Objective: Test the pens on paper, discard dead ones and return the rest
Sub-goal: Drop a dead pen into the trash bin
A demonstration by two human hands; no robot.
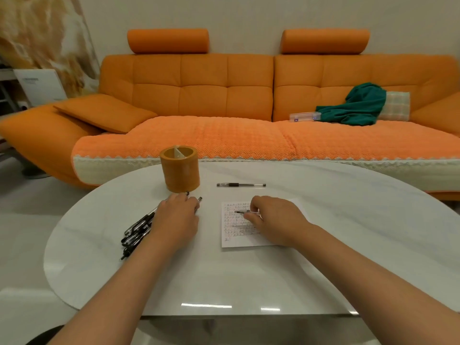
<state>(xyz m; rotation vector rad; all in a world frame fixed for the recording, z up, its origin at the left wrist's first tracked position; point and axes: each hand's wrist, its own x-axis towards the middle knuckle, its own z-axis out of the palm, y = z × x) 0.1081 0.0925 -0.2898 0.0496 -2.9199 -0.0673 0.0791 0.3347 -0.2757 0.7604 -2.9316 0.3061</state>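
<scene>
Testing step imo, head cam only: right hand [271, 220] pinches a thin clear-barrel pen [242, 211] w/ its fingertips, low over the white printed paper sheet [234, 241] mid white oval table [249, 282]. Meanwhile left hand [178, 215] sits on the heap of black-capped pens [137, 232] near the left edge, fingers curled, can't tell if it grips one. Orange round pen holder [179, 170] at the far edge, no pens sticking out. Next: scribble, check ink, sort.

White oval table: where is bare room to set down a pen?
Free: right of the printed paper sheet, toward the white oval table rim; also nearer than the sheet, between the forearms. Crowded: left hand, pile of black pens, orange cylindrical holder.
</scene>
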